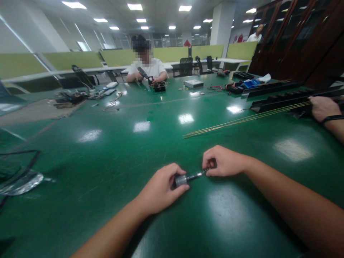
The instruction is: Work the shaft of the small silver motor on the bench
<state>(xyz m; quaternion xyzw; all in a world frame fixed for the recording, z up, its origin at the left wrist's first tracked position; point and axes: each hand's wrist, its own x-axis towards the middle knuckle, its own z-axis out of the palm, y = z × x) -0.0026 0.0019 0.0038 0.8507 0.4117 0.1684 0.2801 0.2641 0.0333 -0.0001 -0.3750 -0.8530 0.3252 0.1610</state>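
Grey cyl (pixel 181 180); thin dk shaft (pixel 192 177)

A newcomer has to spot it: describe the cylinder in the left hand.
Find the green table and, at its near side, the left hand. The cylinder sits in its grip: grey and thick, unlike the thin shaft running from it toward the right hand.

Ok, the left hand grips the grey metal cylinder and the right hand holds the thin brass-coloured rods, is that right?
Not quite: the right hand isn't on the thin brass-coloured rods. The head view shows it pinching a small dark piece at the end of the cylinder's shaft; the rods run to another person's hand. The left hand does grip the grey metal cylinder.
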